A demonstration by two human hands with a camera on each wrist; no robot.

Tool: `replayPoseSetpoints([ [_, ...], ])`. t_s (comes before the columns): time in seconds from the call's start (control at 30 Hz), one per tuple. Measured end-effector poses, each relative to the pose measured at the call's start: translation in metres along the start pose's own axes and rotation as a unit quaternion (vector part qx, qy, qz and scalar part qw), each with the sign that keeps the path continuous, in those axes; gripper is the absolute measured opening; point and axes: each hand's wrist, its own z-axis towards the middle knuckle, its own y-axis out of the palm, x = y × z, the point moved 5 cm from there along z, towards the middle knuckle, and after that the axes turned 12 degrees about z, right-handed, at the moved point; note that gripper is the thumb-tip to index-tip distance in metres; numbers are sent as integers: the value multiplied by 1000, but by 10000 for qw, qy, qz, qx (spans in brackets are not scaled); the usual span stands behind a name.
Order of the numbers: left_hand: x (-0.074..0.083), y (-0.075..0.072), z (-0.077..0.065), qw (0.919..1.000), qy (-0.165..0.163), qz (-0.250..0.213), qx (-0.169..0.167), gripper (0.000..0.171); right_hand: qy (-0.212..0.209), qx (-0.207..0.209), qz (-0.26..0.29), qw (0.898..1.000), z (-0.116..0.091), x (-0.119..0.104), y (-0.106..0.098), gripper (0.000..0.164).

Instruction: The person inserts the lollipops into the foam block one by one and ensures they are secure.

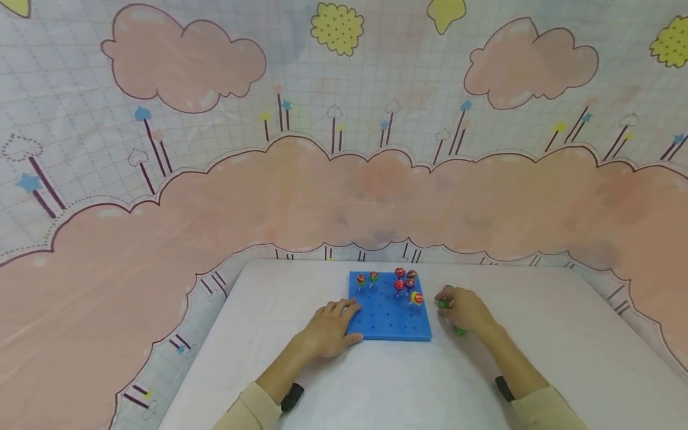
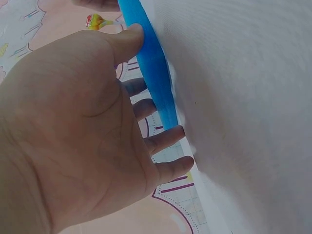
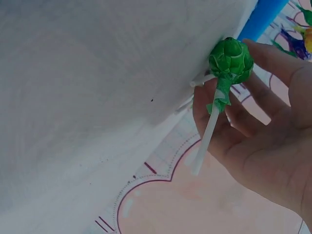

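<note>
My left hand (image 1: 329,331) rests against the left edge of a blue board with rows of holes (image 1: 384,325), its thumb at the near corner and its fingers loosely straight. Several wrapped lollipops (image 1: 399,285) stand in the board by their sticks, two at the back left and the others toward the right. Just right of the board, my right hand (image 1: 466,309) is over some loose lollipops, with a green one (image 1: 444,304) at its fingertips. Another green lollipop (image 3: 231,61) covers part of the fingers in the right wrist view; I cannot tell whether they pinch one.
The board lies on a white table (image 1: 269,298). A patterned cloth backdrop (image 1: 349,197) with clouds hangs behind and along the sides. A yellow lollipop (image 1: 416,298) stands near the board's right edge, leaning slightly.
</note>
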Motion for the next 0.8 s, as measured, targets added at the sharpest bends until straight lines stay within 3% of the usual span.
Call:
replayPoseSetpoints([
  [0.3, 1, -2, -1, 10000, 36, -65, 55, 70, -43, 242, 18, 9997, 0, 4, 0, 15],
  [0.8, -1, 2, -2, 9999, 89, -47, 129, 70, -153, 373, 35, 9992, -7, -1, -2, 13],
])
